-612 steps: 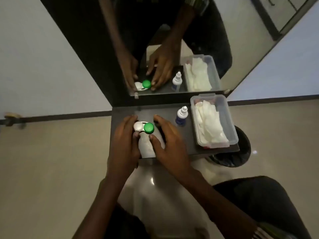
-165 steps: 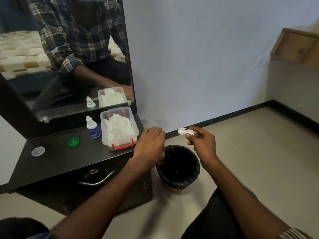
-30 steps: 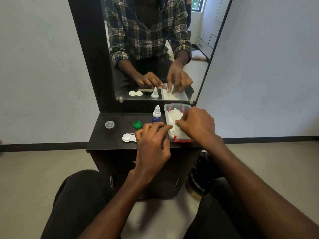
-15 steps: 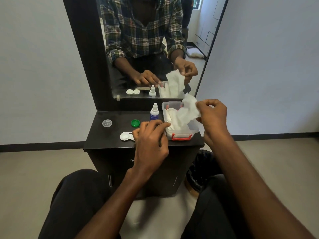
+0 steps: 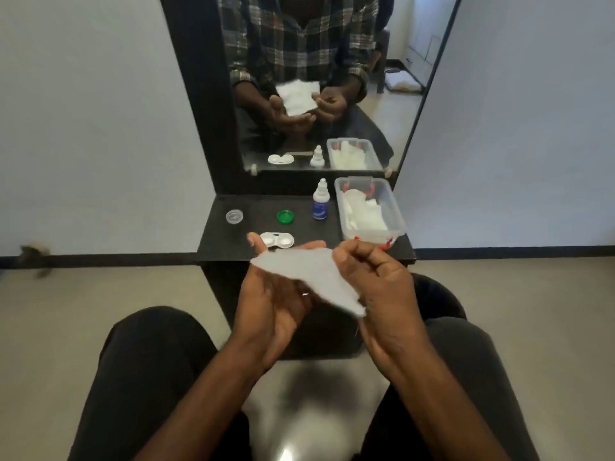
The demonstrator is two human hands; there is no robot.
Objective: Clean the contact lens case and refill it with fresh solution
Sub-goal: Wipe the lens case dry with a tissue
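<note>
I have a white tissue [image 5: 307, 281] stretched between both hands, in front of my lap and just short of the surface [image 5: 233, 241]. My left hand [image 5: 271, 304] lies open, palm up, under the tissue's left end, thumb tip poking past its edge. My right hand [image 5: 372, 281] is curled closed, pinching the tissue's right end. I read this as spreading the sheet flat to get it ready for wiping.

The lens case [image 5: 277, 240] sits on the surface just beyond my left fingertips, touched by neither hand. Its long axis runs left to right, both wells face up, no caps on. I'd say it's parked there so both hands are free for the tissue.

The green cap [image 5: 285, 216] and clear cap [image 5: 234, 216] lie farther out, apart from each other, clear one off to the left. The solution bottle [image 5: 320, 201] stands upright beyond my hands, nozzle up, cap on. The tissue box [image 5: 367, 207] is open beyond my right hand.

Wiping not started; refill not yet done.
</note>
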